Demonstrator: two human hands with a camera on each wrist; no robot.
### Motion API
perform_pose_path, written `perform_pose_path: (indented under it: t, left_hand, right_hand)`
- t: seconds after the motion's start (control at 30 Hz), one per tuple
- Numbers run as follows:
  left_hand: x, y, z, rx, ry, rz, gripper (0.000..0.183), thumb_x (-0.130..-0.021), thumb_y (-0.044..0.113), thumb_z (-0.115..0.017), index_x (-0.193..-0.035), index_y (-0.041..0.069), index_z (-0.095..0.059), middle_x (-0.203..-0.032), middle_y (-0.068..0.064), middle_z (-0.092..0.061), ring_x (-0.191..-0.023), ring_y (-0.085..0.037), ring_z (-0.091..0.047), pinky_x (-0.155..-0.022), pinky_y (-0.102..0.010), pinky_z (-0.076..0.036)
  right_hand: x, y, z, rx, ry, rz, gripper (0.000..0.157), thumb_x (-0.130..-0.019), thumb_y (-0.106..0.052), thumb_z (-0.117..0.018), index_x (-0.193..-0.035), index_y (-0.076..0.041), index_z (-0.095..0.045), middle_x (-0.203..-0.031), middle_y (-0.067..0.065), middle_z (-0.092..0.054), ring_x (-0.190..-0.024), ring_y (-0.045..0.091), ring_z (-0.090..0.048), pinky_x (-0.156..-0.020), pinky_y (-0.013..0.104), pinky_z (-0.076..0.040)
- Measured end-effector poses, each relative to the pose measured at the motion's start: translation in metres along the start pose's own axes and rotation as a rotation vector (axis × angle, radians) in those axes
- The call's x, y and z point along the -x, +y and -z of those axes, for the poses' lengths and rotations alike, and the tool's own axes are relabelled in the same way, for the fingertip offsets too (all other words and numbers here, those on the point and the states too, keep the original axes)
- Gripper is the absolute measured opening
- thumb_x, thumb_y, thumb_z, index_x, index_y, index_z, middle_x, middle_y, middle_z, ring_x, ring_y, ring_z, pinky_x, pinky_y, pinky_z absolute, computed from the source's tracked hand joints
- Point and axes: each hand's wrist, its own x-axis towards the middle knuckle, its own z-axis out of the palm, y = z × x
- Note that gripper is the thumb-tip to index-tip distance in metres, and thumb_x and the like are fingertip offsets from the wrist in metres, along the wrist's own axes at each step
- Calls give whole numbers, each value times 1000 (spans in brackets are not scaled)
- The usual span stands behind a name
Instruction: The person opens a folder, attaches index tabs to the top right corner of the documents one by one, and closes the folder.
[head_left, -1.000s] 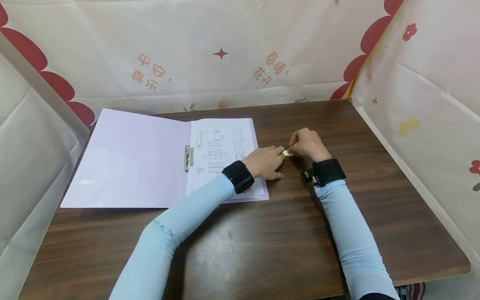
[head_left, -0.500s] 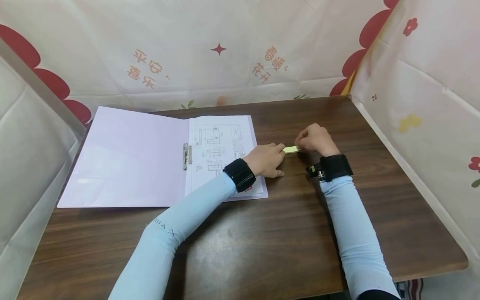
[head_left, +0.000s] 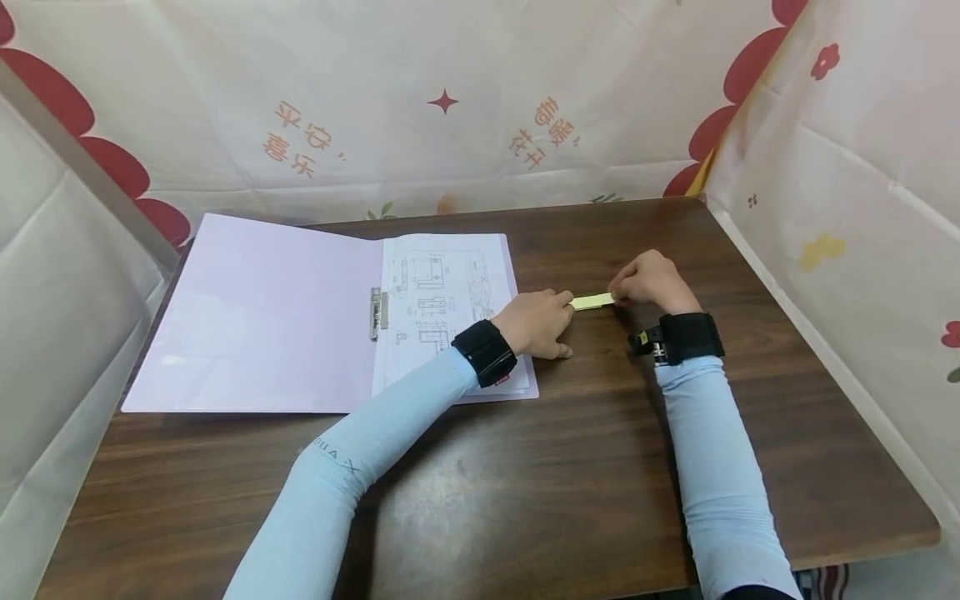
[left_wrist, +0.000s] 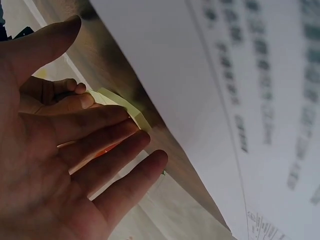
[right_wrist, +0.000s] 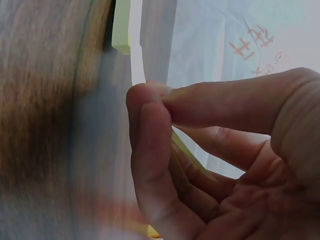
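A pale yellow-green paper strip [head_left: 592, 302] is held between 2 bare hands above a brown wood-grain table [head_left: 525, 483].

The strip's 3 o'clock end is pinched between the thumb and fingertips of the right hand [head_left: 654, 282]; its 9 o'clock end is touched by the fingertips of the left hand [head_left: 534, 323], whose fingers are straight and whose thumb is held apart. The strip is placed at 3 o'clock from a lilac plastic folder [head_left: 262, 325], spread flat, in which white printed pages with line drawings [head_left: 430, 275] are contained, a silver metal clip [head_left: 375, 314] being set at the spine. The folder's 3 o'clock edge is partly covered by the left hand. Both wrists are wrapped in black straps [head_left: 690, 337], below which light blue sleeves [head_left: 382, 433] are worn.
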Motion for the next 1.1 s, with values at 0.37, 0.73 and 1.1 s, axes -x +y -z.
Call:
perform_pose_path:
  t: [0.37, 0.73, 1.1]
  left_hand:
    - [2, -3, 1, 31, 3, 32, 67, -94, 64, -63, -136, 11, -64, -142, -2, -56, -119, -17, -59, -101, -33, -54]
    - [-5, -11, 1, 121, 48, 79, 83, -93, 68, -61, -150, 8, -51, -151, -7, -49, -130, -24, -47, -104, -35, -52]
    - [41, -34, 9, 260, 84, 149, 70, -98, 57, -63, -150, 14, -46, -158, -15, -40, -139, -32, -46, -107, -47, -51]
  right_hand:
    - [8, 5, 19, -11, 152, -12, 29, -99, -21, -67, -111, 3, -77, -108, 28, -73, -93, 35, -63, -76, 44, -49]
    - [5, -8, 18, -21, 223, 53, 24, -97, -23, -71, -101, 0, -75, -102, 22, -72, -86, 32, -59, -68, 36, -44]
    - [9, -15, 7, -71, 161, 104, 25, -99, -22, -69, -112, -2, -75, -106, 25, -75, -91, 32, -71, -73, 36, -48]
